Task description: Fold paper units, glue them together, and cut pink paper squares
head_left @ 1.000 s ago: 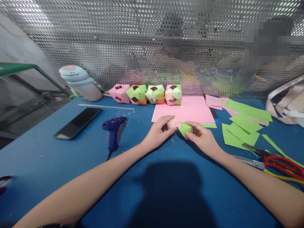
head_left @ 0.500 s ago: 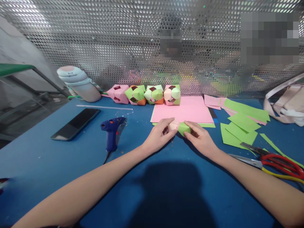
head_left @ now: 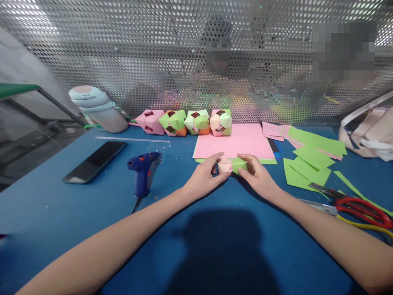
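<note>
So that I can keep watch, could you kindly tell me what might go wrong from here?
Too firm a squeeze from the left hand or right hand might crease the pink paper piece or green paper piece between them. The glue gun lies near the left forearm, so a sweep might knock it. The silver blade lies beside the right forearm and could scratch it.

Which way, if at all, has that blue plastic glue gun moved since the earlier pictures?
No: the glue gun keeps its place to the right of the flat black phone; both drift slightly left together as the view shifts.
</note>
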The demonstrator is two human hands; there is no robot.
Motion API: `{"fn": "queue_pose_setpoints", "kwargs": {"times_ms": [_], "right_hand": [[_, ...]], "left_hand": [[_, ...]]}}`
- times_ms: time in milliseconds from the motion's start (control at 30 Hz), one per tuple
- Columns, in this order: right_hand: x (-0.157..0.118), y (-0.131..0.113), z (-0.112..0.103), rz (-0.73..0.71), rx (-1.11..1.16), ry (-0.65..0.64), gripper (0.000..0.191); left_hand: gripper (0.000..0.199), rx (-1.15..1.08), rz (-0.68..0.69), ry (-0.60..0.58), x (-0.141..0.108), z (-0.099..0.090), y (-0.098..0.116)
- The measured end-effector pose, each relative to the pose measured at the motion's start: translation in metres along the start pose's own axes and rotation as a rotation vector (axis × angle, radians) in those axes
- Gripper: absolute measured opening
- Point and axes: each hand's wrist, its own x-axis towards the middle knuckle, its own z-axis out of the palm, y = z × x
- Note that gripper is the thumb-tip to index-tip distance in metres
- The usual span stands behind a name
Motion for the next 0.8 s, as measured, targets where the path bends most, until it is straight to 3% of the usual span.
{"fn": "queue_pose_setpoints", "kwargs": {"times_ms": [133, 300, 567, 667, 800], "right_hand": [[0.0, 0.002, 0.001, -0.01, -0.041, 0.001, 0.04], [0.0, -0.001, 0.0, -0.022, -0.11, -0.042, 0.039], [-0.003, -0.004, 0.0, -0.035, -0.236, -0.065, 0.045], [-0.004, -0.005, -0.004, -0.092, -0.26, -0.048, 0.048], [-0.003, -0.006, -0.01, -0.091, -0.262, -0.028, 0.056]], "left_hand": [[0.044, 0.034, 0.109, 0.021, 0.001, 0.001, -0.003], [0.042, 0.08, 0.165, 0.01, -0.001, 0.003, -0.006], [0.056, 0.169, 0.153, 0.002, -0.002, 0.002, -0.004], [0.063, 0.077, 0.117, -0.016, -0.002, 0.0, -0.003], [0.056, -0.075, 0.034, 0.026, -0.005, -0.001, 0.002]]}}
